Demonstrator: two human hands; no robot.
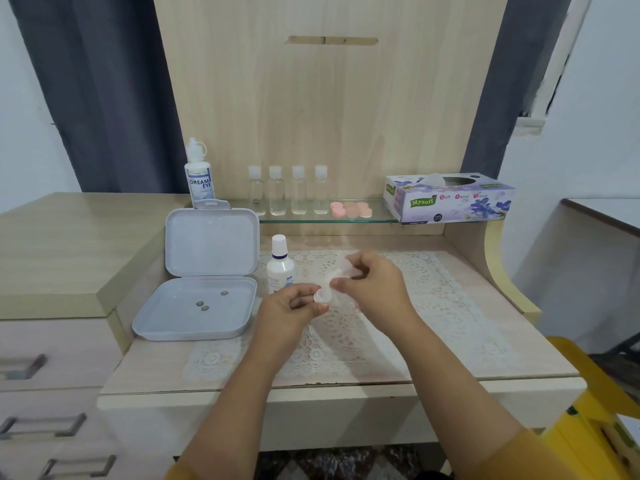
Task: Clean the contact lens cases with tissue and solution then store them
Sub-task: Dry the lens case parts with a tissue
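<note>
At the centre of the frame the left hand (294, 308) pinches a small clear lens case (322, 295) while the right hand (372, 284) grips a crumpled tissue (341, 268) against it, above the counter (460, 344), with an open grey box (194, 308) at left.

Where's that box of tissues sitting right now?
In the head view, the tissue box sits at the right end of the glass shelf, just right of the pink lens cases and above the lace mat.
</note>
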